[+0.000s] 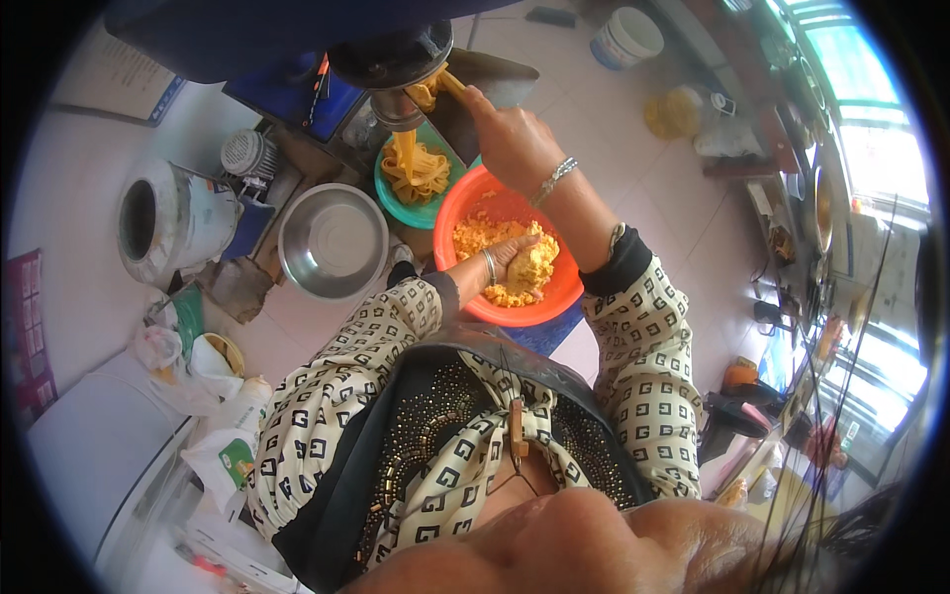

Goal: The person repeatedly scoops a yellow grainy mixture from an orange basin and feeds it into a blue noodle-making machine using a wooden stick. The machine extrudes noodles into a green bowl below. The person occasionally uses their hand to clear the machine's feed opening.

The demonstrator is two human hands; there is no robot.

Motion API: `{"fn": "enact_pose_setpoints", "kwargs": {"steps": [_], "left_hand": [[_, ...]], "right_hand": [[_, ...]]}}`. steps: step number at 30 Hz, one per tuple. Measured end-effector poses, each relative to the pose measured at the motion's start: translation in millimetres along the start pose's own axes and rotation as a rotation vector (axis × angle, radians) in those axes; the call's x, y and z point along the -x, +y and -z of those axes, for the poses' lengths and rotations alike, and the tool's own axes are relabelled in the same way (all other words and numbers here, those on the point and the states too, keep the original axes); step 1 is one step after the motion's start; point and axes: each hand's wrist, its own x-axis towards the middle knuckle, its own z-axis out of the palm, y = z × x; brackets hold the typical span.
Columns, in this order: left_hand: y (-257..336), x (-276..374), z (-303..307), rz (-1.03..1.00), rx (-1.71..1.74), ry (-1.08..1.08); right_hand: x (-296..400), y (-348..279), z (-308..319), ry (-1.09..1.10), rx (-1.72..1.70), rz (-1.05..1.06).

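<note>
My left hand (510, 258) is in an orange plastic basin (451, 215), gripping a lump of crumbly yellow dough (536, 260). Loose dough crumbs (475, 236) lie around it. Farther forward, my right hand (516, 134) is closed around a yellow stick-like piece (453, 83) at the feed opening of a noodle extruder (393, 56). Yellow dough (424, 95) sits there beside a metal tray (456, 126). Flat yellow noodles (404, 152) hang from the metal outlet (395, 111). More noodles (423, 174) are heaped in a green basin (412, 217) below.
A stainless steel bowl (334, 241) stands left of the basins. Farther left are an electric motor (249, 154) and a white bucket-like container (182, 223). A white bucket (627, 38) and an oil jug (672, 113) stand on the tiled floor ahead. Cluttered shelving (787, 141) lines the right.
</note>
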Motion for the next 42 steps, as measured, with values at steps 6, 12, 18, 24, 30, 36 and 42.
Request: {"fn": "enact_pose_setpoints", "kwargs": {"steps": [6,12,18,24,30,36,42], "left_hand": [[-1,-18,21,-0.197,-0.055,0.192],[1,-36,50,-0.487,-0.513,0.557],[5,-70,116,-0.559,-0.684,0.646],[1,-65,106,-0.55,-0.8,0.669],[0,-68,108,-0.646,-0.757,0.618],[2,-69,89,-0.672,-0.633,0.563],[10,3,-3,-0.122,-0.241,0.207]], "right_hand": [[-4,-7,0,0.009,0.066,0.038],[23,7,16,0.001,-0.01,0.02],[37,-1,7,0.059,-0.064,0.007],[23,-3,1,-0.005,-0.037,0.008],[16,-7,-1,-0.039,0.009,0.016],[14,-9,-8,-0.038,0.061,0.013],[28,6,20,-0.054,-0.035,-0.017]]}}
